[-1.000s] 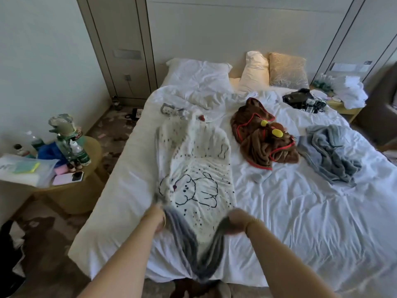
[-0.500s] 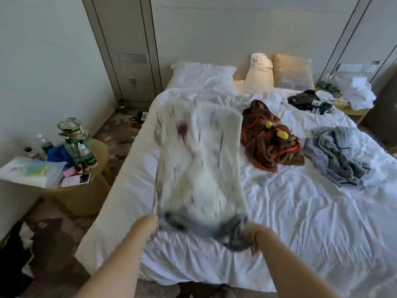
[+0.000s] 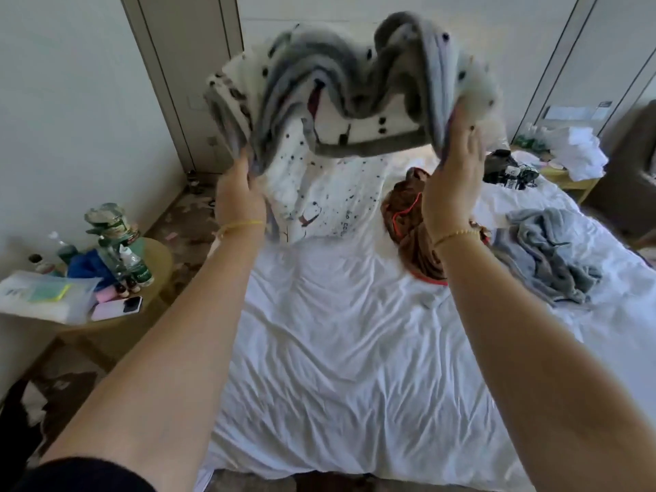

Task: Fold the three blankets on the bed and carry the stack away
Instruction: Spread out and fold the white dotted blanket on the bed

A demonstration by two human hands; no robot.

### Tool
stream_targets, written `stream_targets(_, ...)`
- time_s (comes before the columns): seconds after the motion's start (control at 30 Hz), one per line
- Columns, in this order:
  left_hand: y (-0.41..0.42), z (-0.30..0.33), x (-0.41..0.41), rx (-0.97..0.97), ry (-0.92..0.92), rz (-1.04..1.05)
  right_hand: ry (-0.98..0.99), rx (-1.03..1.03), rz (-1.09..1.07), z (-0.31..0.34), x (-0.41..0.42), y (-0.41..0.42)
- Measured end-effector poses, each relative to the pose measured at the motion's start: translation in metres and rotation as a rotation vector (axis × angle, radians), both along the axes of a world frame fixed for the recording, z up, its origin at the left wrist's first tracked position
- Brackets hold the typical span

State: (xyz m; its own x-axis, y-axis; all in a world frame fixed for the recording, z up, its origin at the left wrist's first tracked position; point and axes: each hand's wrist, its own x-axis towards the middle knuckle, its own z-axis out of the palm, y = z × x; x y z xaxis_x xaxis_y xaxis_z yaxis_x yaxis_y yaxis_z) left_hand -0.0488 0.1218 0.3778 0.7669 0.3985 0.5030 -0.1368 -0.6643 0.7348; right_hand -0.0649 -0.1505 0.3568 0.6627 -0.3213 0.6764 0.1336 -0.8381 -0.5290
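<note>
Overhead, both hands [image 3: 240, 197] [image 3: 450, 193] gripping spotted blanket [image 3: 340, 97], rumpled white bed [image 3: 348, 349], cluttered side table [image 3: 156, 264]

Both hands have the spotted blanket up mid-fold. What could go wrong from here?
1. The spotted blanket is bunched and sagging between the left hand and right hand; the fold may land uneven.
2. Its lowered edge could drop onto the brown blanket close beside it and drag it.

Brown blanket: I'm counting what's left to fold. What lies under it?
The brown blanket lies crumpled on the white sheet, which shows all round it. Whether anything lies beneath its folds cannot be seen; the right hand covers part.
</note>
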Motion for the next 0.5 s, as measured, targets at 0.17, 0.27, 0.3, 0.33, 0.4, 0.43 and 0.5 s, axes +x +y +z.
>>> stream_targets(0.17, 0.038, -0.191, -0.081, 0.309, 1.243, -0.094, 1.577, -0.392, 0.154, -0.161, -0.085, -0.027)
stream_targets(0.27, 0.042, -0.233, -0.107, 0.297, 1.301, -0.094, 1.638, -0.373, 0.178, -0.195, -0.109, -0.026)
stream_targets(0.3, 0.039, -0.240, -0.111, 0.305, 1.309, -0.096, 1.644, -0.368, 0.173, -0.202, -0.111, -0.024)
stream_targets(0.33, 0.033, -0.241, -0.115, 0.307, 1.322, -0.096, 1.643, -0.342, 0.169, -0.206, -0.112, -0.022)
stream_targets(0.4, 0.022, -0.241, -0.117, 0.329, 1.315, -0.106, 1.620, -0.324, 0.166, -0.215, -0.112, -0.018)
stream_targets(0.43, 0.019, -0.242, -0.117, 0.350, 1.311, -0.110, 1.599, -0.335, 0.173, -0.220, -0.112, -0.018)
stream_targets(0.5, 0.015, -0.245, -0.117, 0.384, 1.318, -0.118, 1.572, -0.345, 0.179, -0.229, -0.111, -0.021)
